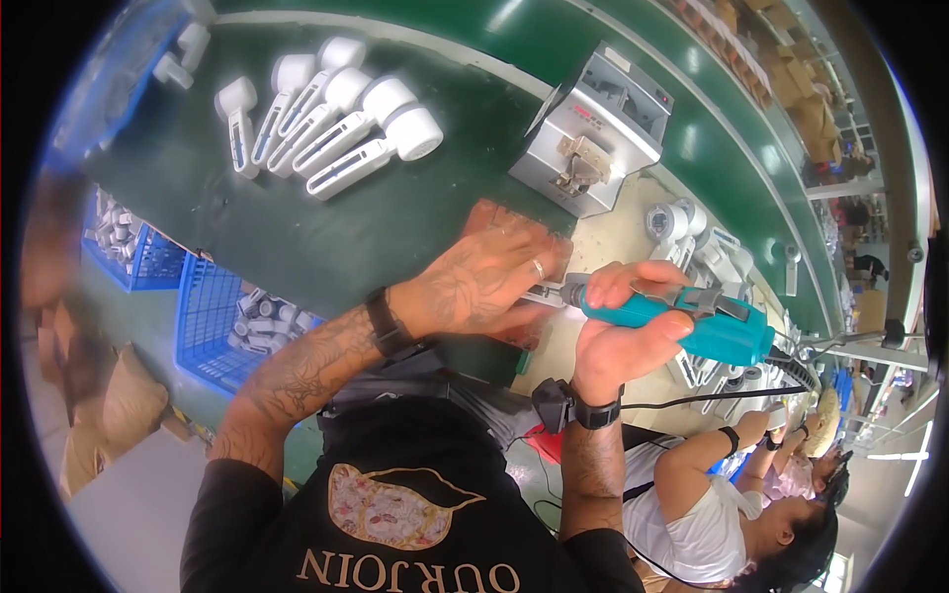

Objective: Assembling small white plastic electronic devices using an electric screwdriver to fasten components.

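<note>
My right hand (628, 321) is wrapped around a teal electric screwdriver (727, 331), whose tip points left. The tip meets a white plastic part (544, 295) that lies on a reddish-brown block (494, 219). My left hand (489, 277), with a ring on one finger, presses that part against the block, its thumb on the near side and its fingers over the far side. Most of the part is hidden under the fingers. Beyond the hands, several white handles with round heads (341, 128) lie fanned out on the dark green mat (198, 198).
A grey box-shaped machine (583, 148) stands beyond my hands. More white handled pieces (682, 232) are heaped at the right. Blue baskets (188, 326) of small grey-white parts stand at the left. The screwdriver's black cable (712, 397) trails right, near a co-worker in white (682, 514).
</note>
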A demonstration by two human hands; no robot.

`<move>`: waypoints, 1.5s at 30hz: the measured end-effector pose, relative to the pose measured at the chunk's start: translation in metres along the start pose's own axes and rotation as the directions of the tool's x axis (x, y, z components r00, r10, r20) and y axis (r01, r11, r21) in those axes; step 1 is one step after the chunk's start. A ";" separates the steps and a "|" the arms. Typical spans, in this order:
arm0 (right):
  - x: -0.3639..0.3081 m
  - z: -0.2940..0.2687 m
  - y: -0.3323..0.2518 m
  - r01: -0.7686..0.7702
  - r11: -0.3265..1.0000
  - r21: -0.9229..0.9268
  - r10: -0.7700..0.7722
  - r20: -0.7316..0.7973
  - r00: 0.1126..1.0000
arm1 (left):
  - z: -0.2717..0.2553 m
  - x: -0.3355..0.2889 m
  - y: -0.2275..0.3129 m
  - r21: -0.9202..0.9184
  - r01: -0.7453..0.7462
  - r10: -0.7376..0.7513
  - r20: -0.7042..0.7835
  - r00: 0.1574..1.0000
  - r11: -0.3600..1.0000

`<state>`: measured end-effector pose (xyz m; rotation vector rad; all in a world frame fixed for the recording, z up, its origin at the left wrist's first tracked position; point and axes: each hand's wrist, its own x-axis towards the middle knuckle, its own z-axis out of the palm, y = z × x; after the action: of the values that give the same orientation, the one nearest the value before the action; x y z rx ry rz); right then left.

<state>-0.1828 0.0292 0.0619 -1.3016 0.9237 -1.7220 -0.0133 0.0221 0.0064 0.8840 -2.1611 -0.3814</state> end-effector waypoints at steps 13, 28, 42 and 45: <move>0.001 0.003 -0.001 -0.005 1.000 -0.009 0.005 -0.001 1.000 | 0.003 0.003 0.001 -0.094 -0.005 0.004 -0.015 1.000 0.996; 0.000 -0.008 0.004 -0.011 0.987 0.163 -0.005 0.099 0.995 | 0.006 0.003 -0.005 -0.260 0.032 -0.033 0.000 0.999 0.965; 0.040 -0.001 -0.007 0.030 0.995 0.094 -0.040 0.099 0.994 | 0.006 0.005 -0.012 -0.214 0.057 -0.069 -0.047 0.997 0.975; 0.073 0.018 0.001 0.000 0.999 -0.048 -0.001 -0.017 1.000 | -0.005 0.013 -0.013 -0.100 0.154 -0.136 0.168 0.976 0.983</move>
<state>-0.1785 -0.0385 0.0954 -1.3200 0.9798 -1.7230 -0.0093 0.0036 0.0102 0.9787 -2.2024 -0.6615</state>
